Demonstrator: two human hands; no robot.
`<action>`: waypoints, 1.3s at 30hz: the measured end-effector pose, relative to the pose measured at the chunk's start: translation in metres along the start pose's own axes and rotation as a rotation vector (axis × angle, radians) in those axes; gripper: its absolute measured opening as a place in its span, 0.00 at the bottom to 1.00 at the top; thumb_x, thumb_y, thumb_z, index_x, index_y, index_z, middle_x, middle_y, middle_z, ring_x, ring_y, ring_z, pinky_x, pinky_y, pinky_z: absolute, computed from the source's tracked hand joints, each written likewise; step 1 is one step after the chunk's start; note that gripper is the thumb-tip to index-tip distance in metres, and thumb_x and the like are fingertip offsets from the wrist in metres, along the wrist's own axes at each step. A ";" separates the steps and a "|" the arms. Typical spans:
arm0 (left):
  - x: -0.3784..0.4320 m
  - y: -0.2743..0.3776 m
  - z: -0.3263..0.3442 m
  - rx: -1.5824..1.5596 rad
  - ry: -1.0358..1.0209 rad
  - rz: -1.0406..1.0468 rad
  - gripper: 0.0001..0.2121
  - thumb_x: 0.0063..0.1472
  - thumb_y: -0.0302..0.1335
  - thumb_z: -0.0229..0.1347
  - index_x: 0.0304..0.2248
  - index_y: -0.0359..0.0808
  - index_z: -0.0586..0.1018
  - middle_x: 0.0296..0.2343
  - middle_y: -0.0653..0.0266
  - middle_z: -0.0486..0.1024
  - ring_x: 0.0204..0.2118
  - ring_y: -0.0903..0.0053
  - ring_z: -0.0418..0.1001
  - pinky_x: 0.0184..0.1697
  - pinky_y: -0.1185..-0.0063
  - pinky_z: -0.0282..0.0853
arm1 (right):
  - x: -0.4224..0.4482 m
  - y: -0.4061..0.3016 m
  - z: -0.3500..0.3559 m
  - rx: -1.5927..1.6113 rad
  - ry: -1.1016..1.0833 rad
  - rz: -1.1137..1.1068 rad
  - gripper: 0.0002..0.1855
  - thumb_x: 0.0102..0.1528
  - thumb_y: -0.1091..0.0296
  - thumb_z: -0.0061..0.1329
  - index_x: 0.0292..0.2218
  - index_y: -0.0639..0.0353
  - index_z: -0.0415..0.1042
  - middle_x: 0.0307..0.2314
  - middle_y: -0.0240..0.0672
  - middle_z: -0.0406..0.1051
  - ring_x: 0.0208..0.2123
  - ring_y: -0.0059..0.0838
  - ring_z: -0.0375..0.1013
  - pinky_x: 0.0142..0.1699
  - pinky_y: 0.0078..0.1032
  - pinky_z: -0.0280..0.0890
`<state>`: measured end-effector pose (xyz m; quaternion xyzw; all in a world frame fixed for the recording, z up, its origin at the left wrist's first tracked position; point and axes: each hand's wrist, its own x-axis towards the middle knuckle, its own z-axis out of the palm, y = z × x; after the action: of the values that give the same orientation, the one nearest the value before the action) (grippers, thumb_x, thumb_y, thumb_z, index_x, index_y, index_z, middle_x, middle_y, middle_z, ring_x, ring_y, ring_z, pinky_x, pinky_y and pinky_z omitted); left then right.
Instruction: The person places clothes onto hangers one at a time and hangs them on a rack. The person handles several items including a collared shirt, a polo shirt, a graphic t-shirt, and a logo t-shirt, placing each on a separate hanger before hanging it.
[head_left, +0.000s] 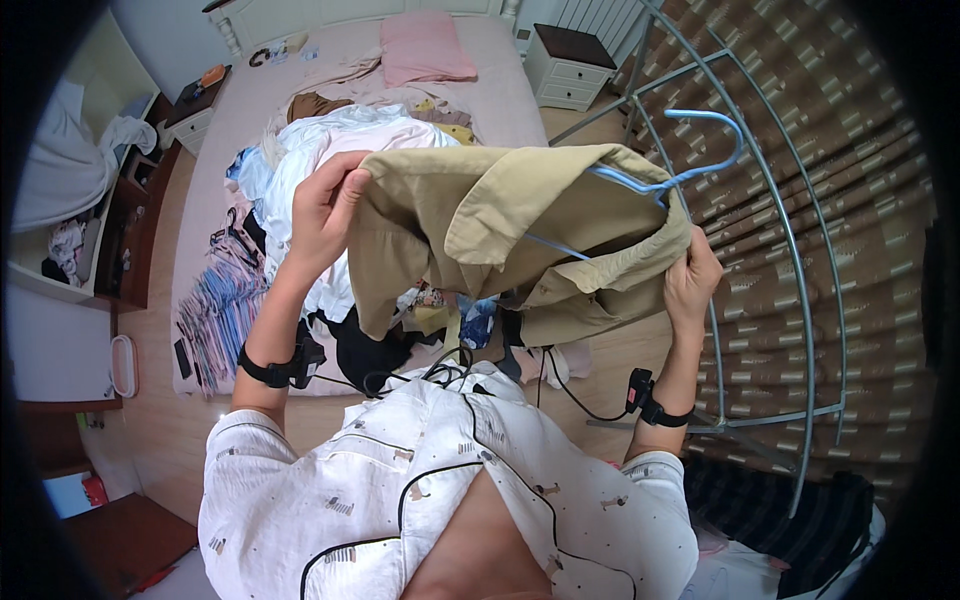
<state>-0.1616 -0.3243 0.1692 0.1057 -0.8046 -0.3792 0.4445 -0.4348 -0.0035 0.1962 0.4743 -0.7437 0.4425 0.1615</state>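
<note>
A khaki collared garment (405, 195) is held up in front of me, stretched between both hands. My left hand (326, 206) pinches its upper left part, thumb in front. My right hand (691, 274) grips the cloth at the right, below the collar. A blue hanger (705, 169) sits inside the garment, its hook sticking out past the collar at the upper right. The collar flap hangs folded over the front. Behind the garment, a heap of white and pale clothes (337, 139) lies on the bed; part of that heap is hidden.
Many hangers (225, 307) lie on the left side of the bed (510, 112). A metal drying rack (799, 285) stands at the right before patterned curtains (877, 322). Black cables (577, 401) run near both forearms. An open wardrobe (112, 217) is at the left.
</note>
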 end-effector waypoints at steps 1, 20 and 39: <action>-0.002 -0.002 -0.001 -0.107 -0.072 -0.124 0.11 0.65 0.29 0.50 0.40 0.29 0.75 0.33 0.65 0.76 0.34 0.82 0.70 0.40 0.84 0.65 | 0.002 0.001 0.002 0.002 0.002 0.000 0.09 0.58 0.80 0.41 0.40 0.67 0.70 0.27 0.33 0.72 0.31 0.15 0.67 0.39 0.15 0.62; -0.002 0.051 0.024 0.413 -0.118 0.024 0.06 0.56 0.22 0.57 0.34 0.31 0.75 0.23 0.57 0.72 0.23 0.65 0.70 0.27 0.77 0.66 | 0.045 0.013 0.072 0.151 -0.194 -0.222 0.13 0.48 0.82 0.48 0.37 0.58 0.72 0.28 0.41 0.74 0.29 0.44 0.74 0.32 0.30 0.68; -0.097 0.069 -0.028 0.647 0.469 -0.435 0.04 0.58 0.22 0.55 0.31 0.28 0.77 0.24 0.64 0.74 0.27 0.81 0.70 0.33 0.84 0.64 | 0.101 0.005 0.233 0.567 -0.550 -0.545 0.08 0.50 0.68 0.56 0.34 0.58 0.75 0.27 0.36 0.75 0.27 0.36 0.75 0.31 0.26 0.68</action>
<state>-0.0711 -0.2419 0.1655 0.4885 -0.7185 -0.1588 0.4689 -0.4480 -0.2491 0.1306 0.7768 -0.4575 0.4275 -0.0670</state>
